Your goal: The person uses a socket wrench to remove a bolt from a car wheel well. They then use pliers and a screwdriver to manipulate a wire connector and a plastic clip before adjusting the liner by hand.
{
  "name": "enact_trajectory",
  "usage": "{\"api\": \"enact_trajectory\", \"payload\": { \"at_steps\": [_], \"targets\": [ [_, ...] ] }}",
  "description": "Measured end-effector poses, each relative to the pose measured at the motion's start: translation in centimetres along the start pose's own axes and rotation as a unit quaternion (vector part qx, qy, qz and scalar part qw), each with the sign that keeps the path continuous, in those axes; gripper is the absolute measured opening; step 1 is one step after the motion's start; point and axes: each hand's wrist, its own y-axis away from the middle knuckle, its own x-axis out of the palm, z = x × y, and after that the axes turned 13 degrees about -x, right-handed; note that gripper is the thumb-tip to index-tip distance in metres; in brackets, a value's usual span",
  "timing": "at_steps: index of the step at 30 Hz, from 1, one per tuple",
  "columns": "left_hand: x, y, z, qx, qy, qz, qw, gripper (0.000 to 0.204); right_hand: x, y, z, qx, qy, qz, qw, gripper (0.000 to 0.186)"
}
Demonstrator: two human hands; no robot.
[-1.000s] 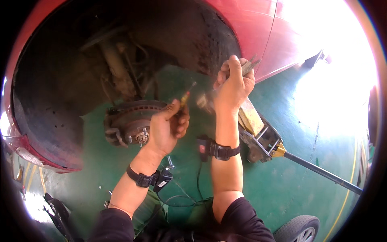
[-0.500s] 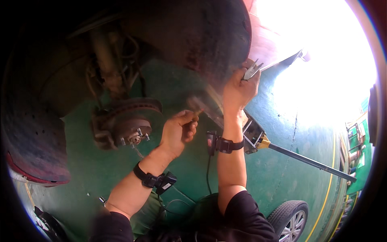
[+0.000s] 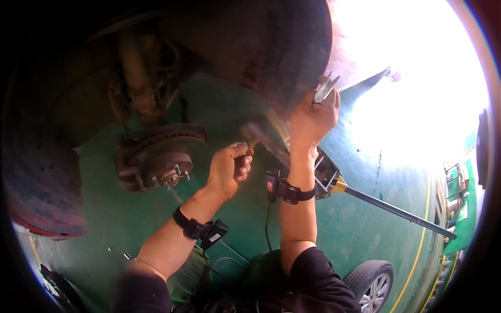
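Observation:
My left hand [image 3: 225, 169] is closed, its thumb and forefinger pinching a small yellowish piece [image 3: 253, 142] whose kind I cannot make out. Higher up, beside the edge of the dark wheel-arch liner [image 3: 271, 57], my right hand [image 3: 314, 117] is wrapped round a pair of pliers [image 3: 325, 89]. Their bare metal jaws point upward, slightly apart, while the handles are hidden in the fist. Left of my hands, a rusty brake disc [image 3: 167, 143] with its wheel studs [image 3: 176, 169] sits below the strut [image 3: 136, 78].
A floor jack [image 3: 324, 172] with a long dark handle [image 3: 402, 208] stands behind my right forearm. On the green floor at lower right is a wheel [image 3: 371, 284]. The car's bumper edge [image 3: 47, 227] hangs at the left. Cables trail from the bands on both wrists.
The view has shifted slightly, with the brake disc a little further left. The pliers and right hand have tilted a little. Both hands keep their holds.

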Motion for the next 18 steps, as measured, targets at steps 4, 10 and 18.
{"api": "enact_trajectory", "payload": {
  "at_steps": [4,10,18],
  "targets": [
    [0.4,-0.6,0.3,-0.009,0.001,0.006,1.000,0.022,-0.3,-0.2,0.1,0.049,-0.030,0.040,0.998,0.040],
    [0.2,-1.2,0.5,-0.003,-0.007,-0.006,1.000,0.023,0.1,0.0,0.2,0.092,-0.108,0.019,0.990,0.034],
    [0.9,-0.8,-1.1,0.073,0.002,-0.018,0.997,0.020,-0.4,-0.5,0.3,0.063,-0.104,0.053,0.991,0.024]
  ]
}}
